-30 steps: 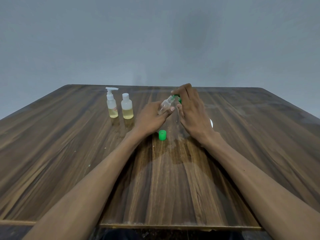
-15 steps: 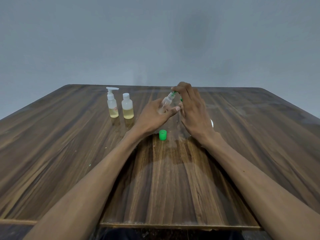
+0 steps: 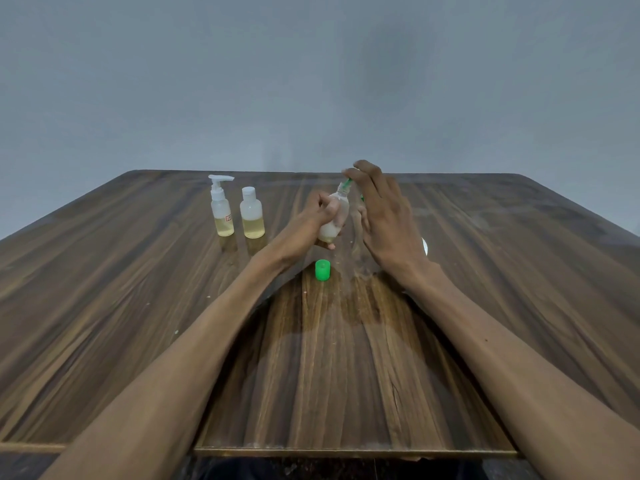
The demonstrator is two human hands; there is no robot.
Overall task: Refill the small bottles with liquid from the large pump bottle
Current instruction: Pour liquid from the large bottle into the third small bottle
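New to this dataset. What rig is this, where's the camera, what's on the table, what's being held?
No robot here: a person works with bare hands, filmed by a single wide-angle camera on their head, looking forward and down. The left hand grips a small clear bottle, tilted. The right hand is at the bottle's neck, fingertips on a green part; it is too blurred to say more. On the wooden table stand a small pump bottle and a capped bottle, both part full of yellowish liquid. A loose green cap lies nearer the person.
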